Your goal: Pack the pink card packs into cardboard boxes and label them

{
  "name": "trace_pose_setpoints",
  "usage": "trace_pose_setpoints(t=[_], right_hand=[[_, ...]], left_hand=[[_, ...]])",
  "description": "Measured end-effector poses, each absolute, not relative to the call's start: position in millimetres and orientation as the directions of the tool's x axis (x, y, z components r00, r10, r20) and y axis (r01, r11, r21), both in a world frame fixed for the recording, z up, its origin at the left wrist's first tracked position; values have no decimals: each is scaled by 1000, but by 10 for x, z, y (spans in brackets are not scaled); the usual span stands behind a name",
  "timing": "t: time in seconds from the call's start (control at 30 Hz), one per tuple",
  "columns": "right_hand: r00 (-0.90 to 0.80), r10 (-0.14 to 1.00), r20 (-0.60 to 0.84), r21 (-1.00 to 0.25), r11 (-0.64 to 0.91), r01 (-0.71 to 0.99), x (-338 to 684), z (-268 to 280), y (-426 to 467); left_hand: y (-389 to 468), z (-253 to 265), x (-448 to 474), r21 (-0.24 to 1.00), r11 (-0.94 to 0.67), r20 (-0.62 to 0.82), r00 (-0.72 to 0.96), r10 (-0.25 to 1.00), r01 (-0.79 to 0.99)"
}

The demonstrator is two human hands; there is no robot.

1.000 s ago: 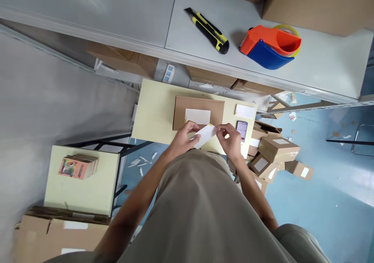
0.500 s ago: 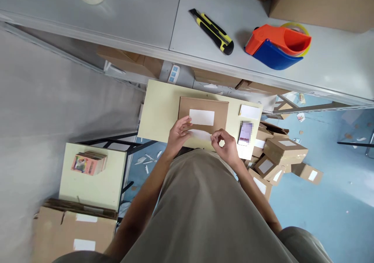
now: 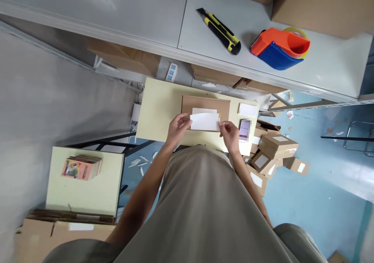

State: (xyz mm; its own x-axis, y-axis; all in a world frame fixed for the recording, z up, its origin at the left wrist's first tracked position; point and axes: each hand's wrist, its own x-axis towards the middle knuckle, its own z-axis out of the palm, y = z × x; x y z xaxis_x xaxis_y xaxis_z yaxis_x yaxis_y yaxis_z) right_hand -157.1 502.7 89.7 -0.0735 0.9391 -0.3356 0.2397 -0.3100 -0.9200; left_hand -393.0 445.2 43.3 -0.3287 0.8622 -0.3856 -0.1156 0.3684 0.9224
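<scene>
At the frame's centre, our left hand [image 3: 177,129] and right hand [image 3: 230,134], nearly closed, pinch opposite ends of a white label [image 3: 205,122]; edge-on a moment ago, it now faces us, roughly squared over the cardboard box [image 3: 223,105].

Held label [image 3: 205,122] is looking like paper: wht., smooth, matt. Box [image 3: 209,102] beneath is showing plain brn. cardb'd, matt, dry-looking. Surface [image 3: 160,107] is appearing smooth, pale yel., low sheen, laminate-like. Shelf [image 3: 140,17] is reading as painted metal, gry., smooth, catching soft highlights. Cutter [image 3: 220,33] is showing blk./yel. plastic handle w/ dk. metal blade. Tape dispenser [image 3: 280,48]: orange + blue plastic, looking smooth, semi-glossy. Phone [image 3: 244,129] is presenting a smooth, glassy scrn. Garment [image 3: 201,200] is looking like matt gry.-brn. cloth, creasing softly. Blue floor [image 3: 324,193] is looking smooth, reflecting lt. @ rt.
</scene>
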Motion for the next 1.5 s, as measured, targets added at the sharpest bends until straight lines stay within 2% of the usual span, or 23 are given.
trace_pose_setpoints(t=[0.1,0.33,0.67,1.5], right_hand=[[-37,946,-323,-908,-299,294,-1622,737,5085],[-2,983,-186,-890,-168,424,-1678,394,5234],[-13,994,-110,-820,-83,566,-1649,-16,5263],[-63,998,-4,-753,39,656,-1598,-210,5232]], left_hand=[[4540,350,-3955,941,338,-316,-357,879,-1],[4757,181,-4041,949,229,-140,-362,922,215],[4815,-121,-4035,932,248,-131,-393,910,266],[4782,-214,-3949,861,234,-44,-393,919,451]])
